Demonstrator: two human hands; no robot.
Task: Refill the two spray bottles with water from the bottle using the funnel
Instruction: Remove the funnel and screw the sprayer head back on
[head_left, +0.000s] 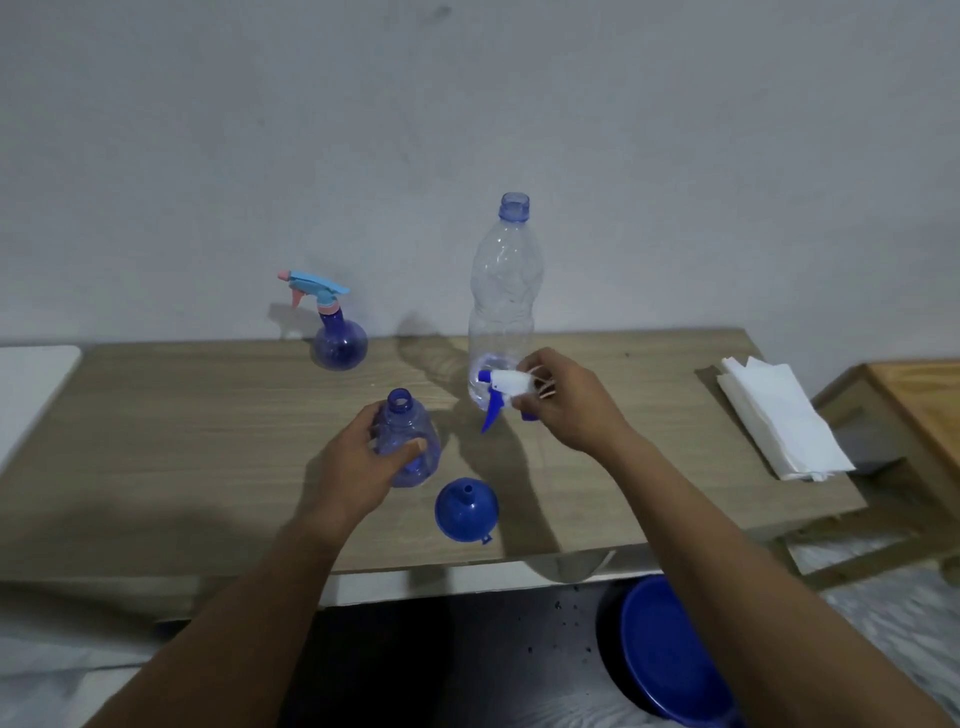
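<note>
Pale wood-grain tabletop (208, 467), matt and smooth. The water bottle (506, 291) is clear, glossy plastic. The near spray bottle (402, 415) and the far spray bottle (340, 345) are translucent blue plastic. The trigger head (501, 387) is opaque white-and-blue plastic. The funnel (465, 512) is smooth blue plastic with a soft sheen. The paper napkins (779, 415) are white and matt.

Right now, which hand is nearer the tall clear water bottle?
Right. The right hand, holding the spray head, is just in front of the base of the water bottle; the left hand grips the open spray bottle further to its left.
</note>
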